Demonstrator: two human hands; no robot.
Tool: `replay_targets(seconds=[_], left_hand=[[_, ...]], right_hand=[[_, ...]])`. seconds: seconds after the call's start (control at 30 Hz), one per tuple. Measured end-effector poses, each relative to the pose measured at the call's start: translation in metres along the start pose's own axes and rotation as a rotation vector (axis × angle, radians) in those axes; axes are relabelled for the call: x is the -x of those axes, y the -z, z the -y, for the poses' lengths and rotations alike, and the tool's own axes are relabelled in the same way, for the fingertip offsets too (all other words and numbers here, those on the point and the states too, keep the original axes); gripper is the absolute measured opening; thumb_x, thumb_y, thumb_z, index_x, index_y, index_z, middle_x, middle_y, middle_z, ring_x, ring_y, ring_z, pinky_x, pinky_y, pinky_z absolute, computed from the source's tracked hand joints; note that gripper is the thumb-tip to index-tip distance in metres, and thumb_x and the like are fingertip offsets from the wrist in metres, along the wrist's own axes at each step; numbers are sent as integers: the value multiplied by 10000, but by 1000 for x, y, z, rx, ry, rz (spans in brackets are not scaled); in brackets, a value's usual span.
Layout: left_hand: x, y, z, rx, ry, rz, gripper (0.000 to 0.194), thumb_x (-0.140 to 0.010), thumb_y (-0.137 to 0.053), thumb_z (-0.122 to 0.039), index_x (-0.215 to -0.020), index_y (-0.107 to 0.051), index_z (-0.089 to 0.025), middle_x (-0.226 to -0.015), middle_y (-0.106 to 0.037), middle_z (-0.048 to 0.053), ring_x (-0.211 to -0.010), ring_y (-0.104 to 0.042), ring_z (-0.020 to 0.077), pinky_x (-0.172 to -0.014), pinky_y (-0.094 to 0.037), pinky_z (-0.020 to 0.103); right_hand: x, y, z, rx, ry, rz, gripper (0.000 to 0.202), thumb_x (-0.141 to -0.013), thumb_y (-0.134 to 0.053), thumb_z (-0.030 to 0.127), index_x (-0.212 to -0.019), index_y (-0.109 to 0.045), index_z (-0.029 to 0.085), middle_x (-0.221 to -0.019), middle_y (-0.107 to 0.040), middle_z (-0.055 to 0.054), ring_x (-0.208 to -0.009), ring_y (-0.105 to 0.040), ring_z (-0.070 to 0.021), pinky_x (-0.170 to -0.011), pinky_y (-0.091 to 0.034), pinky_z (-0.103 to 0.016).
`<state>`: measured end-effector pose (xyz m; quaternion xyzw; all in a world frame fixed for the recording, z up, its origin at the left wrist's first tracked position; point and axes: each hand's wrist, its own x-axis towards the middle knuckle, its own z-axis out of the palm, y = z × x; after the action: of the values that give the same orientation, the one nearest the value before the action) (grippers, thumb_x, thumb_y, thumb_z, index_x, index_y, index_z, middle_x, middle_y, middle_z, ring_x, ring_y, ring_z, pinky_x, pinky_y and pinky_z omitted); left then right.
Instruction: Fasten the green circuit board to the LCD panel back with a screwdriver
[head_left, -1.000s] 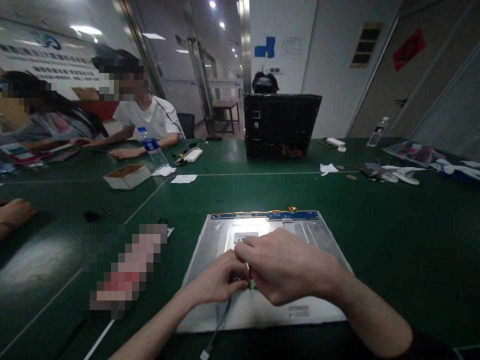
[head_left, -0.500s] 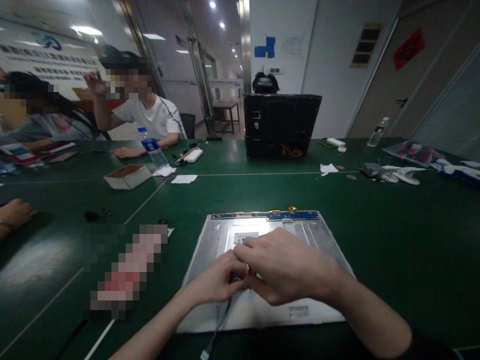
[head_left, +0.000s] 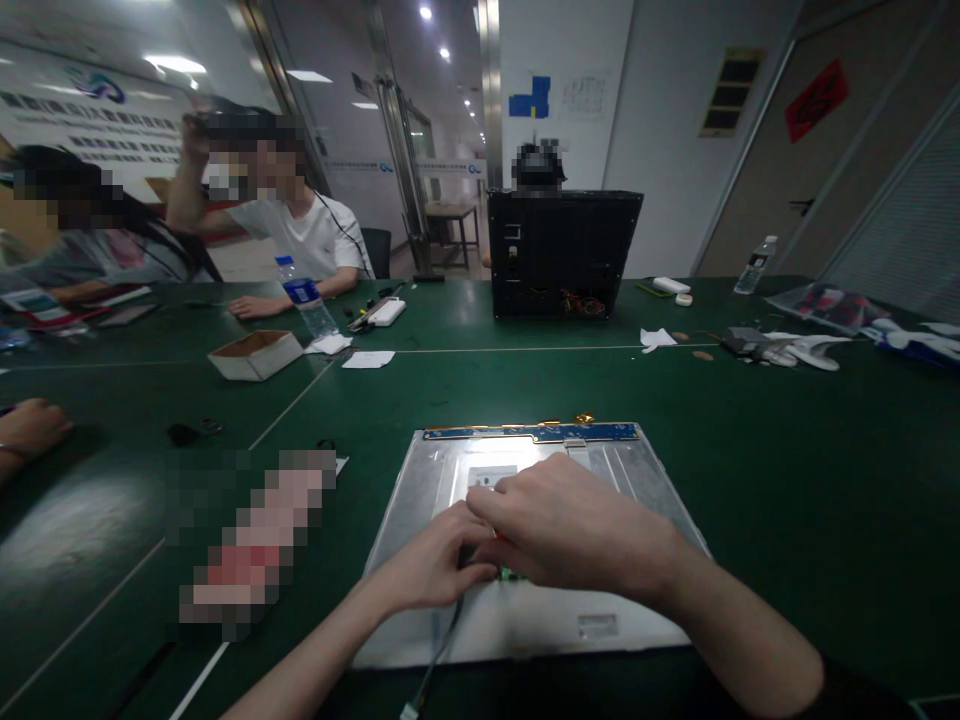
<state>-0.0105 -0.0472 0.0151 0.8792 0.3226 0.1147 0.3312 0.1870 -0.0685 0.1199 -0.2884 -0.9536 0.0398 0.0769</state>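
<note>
A flat silver display panel (head_left: pixel 555 630) lies back side up in front of me, with a blue circuit strip (head_left: pixel 585 432) along its far edge. Over its middle, my left hand (head_left: pixel 439 555) and my right hand (head_left: pixel 574 525) meet, fingers curled and pinched together. Something small and red shows between the fingertips, but the hands hide most of it. Just below my right fingers, a bit of green circuit board (head_left: pixel 511 574) peeks out. From under my left hand a thin dark cable (head_left: pixel 444 640) runs down to a white connector (head_left: pixel 409 710) at the panel's near edge.
Left of the panel lies a blurred-out item (head_left: pixel 262 530). Further back stand an open box (head_left: pixel 256 356), a water bottle (head_left: pixel 307 300) and a black panel housing (head_left: pixel 566 255). White gloves (head_left: pixel 806 350) lie right. Other people sit across the table; a co-worker's hand (head_left: pixel 34 430) rests far left.
My right fingers have shifted slightly over the panel, exposing more green board. My left hand stays nearly in place. Across the table, a person's raised hand has moved up to their cap.
</note>
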Motion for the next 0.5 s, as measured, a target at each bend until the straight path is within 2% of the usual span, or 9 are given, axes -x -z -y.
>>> replay_targets(seconds=[0.23,0.5], left_hand=[[2,-4,2,-32,41,-71,129,-769,-592,-246,-821,-676,-162,-942,-664,80,-923,-568,274,-833,-462,356],[1,-1,3,-14,-4,-49,133,-769,-593,-230,-844,-692,-182,-916,-658,52,-840,-560,229,-780,-463,316]], right_hand=[[2,6,-1,-96,109,52,217,-780,-590,234,-967,-522,147,-861,-603,-44,-653,-477,-138,-493,-314,-258],[-1,4,1,-32,34,25,143,-878,-527,256,-981,-529,156,-856,-652,-51,-669,-548,-157,-500,-290,-286]])
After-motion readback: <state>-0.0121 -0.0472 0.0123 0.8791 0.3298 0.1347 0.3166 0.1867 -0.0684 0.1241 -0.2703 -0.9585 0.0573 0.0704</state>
